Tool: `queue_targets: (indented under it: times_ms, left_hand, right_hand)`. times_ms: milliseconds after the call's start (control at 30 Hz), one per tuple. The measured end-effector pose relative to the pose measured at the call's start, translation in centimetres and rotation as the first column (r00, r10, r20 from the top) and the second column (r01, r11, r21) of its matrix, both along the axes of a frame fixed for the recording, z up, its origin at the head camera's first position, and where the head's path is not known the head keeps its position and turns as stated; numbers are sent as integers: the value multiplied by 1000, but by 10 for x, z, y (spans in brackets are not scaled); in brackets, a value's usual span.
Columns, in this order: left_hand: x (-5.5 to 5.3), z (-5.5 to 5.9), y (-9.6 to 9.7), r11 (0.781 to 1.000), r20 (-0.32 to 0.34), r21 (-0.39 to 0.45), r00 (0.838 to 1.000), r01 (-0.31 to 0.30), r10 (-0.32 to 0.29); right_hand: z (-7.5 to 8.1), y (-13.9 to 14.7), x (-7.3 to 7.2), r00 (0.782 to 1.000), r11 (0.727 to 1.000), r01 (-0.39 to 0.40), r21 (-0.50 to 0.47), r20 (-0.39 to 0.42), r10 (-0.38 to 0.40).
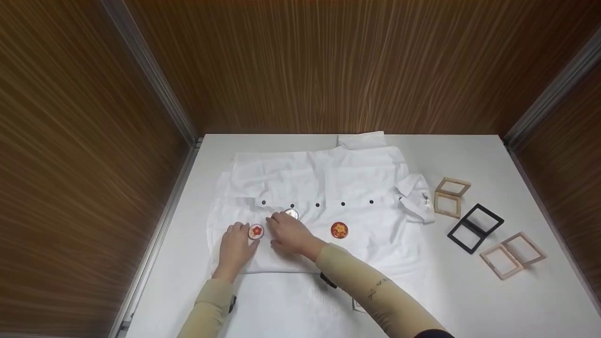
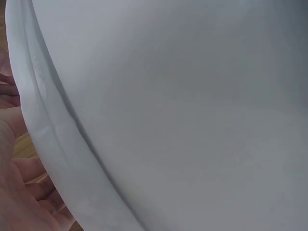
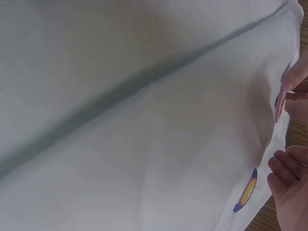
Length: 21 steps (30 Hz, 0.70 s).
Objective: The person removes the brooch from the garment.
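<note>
My left hand pinches a round white pin badge with a red flower between thumb and fingers, over a white shirt spread on the table. To its right, my right hand lies over the cloth, fingers loosely bent. A shiny round badge sits just beyond those fingers; glare hides its face in the head view. The right wrist view shows a blue-edged yellow badge apart from the right hand. A red badge with a yellow flower lies farther right on the shirt.
On the right of the white table stand opened frame-like cases: a tan one, a black one and a pink one. Dark buttons run along the shirt. Wood-grain panels enclose the table.
</note>
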<state>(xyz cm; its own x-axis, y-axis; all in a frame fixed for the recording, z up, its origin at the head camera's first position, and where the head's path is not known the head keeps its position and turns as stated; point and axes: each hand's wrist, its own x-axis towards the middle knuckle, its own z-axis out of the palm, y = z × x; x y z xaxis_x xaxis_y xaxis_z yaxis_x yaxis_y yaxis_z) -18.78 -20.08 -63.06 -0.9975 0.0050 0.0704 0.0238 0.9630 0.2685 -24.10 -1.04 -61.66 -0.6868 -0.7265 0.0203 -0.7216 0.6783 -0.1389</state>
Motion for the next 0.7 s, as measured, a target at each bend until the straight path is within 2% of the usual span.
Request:
queue_targets:
  times_ms: [333, 600, 700]
  left_hand:
    - [-2, -2, 0, 998, -8, 52, 1000, 22, -21]
    - [-5, 0, -1, 998, -34, 60, 999, 27, -25]
    - [-5, -1, 0, 998, -31, 61, 999, 32, -30]
  right_hand:
    - [-12, -14, 6, 999, 998, 27, -49, 22, -26]
    - [-16, -25, 3, 991, 997, 43, -67, -124, -51]
    - [-17, -27, 2, 989, 997, 62, -51, -134, -69]
